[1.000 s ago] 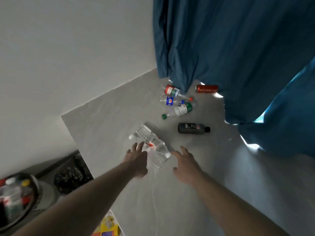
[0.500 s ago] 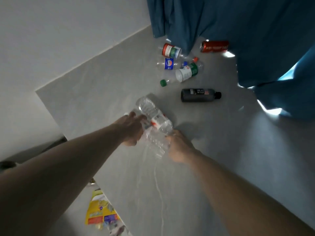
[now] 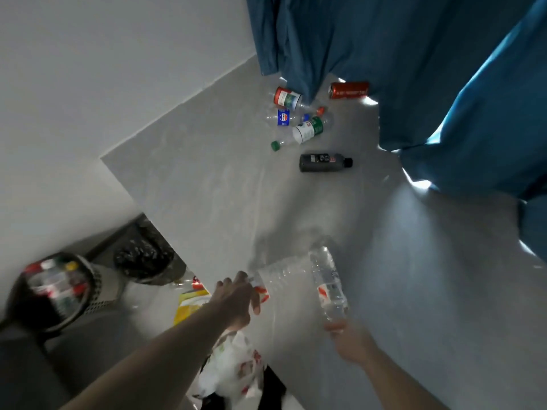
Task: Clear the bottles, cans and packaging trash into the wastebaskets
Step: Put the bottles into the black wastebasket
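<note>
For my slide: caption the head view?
Each hand, left and right, lifts a clear bottle off the floor.

Pale grey floor meets white wall; daylight leaks under blue curtains.

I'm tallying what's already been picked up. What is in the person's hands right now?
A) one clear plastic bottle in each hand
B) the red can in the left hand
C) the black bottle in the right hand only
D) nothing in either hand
A: the left hand holds one clear bottle, and the right hand holds another clear bottle, both off the floor.
</note>
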Action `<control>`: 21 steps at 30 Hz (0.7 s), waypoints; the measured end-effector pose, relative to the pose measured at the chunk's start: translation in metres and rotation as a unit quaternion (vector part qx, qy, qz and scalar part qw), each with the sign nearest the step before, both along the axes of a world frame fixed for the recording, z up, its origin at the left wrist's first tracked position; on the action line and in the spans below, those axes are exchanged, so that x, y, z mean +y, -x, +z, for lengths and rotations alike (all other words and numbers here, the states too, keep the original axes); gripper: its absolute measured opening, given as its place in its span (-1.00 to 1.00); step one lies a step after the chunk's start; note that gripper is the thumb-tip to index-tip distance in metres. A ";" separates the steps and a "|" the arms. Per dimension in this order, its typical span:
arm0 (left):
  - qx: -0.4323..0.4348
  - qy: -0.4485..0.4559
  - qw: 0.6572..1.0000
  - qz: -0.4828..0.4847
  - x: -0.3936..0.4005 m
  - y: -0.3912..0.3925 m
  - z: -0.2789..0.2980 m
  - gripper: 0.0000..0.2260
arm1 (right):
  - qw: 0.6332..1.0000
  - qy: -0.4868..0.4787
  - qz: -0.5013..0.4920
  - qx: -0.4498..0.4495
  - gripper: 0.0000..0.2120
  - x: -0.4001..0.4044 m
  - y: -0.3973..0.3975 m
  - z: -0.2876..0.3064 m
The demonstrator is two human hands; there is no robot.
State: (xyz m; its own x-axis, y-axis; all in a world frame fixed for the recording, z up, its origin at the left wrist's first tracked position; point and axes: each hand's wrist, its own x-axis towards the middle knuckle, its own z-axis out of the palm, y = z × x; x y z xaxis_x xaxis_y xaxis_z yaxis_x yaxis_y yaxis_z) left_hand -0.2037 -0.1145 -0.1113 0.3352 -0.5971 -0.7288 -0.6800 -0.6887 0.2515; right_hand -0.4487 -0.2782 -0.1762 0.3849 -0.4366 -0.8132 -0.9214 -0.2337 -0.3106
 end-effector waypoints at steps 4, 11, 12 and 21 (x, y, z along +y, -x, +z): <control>0.047 -0.005 0.999 0.017 0.025 0.033 0.066 -0.59 | 0.998 0.030 -0.063 -0.002 -0.60 0.031 0.050 0.059; 0.060 -0.003 0.998 -0.025 0.085 0.085 0.164 -0.43 | 0.996 0.029 -0.084 -0.011 -0.82 0.075 0.080 0.161; 0.065 0.006 0.998 -0.007 0.096 0.092 0.169 -0.43 | 0.996 0.027 -0.087 -0.008 -0.86 0.081 0.082 0.172; -0.002 0.183 0.967 0.176 0.169 0.114 0.196 -0.83 | 0.999 -0.007 0.011 -0.033 -0.92 0.116 0.072 0.204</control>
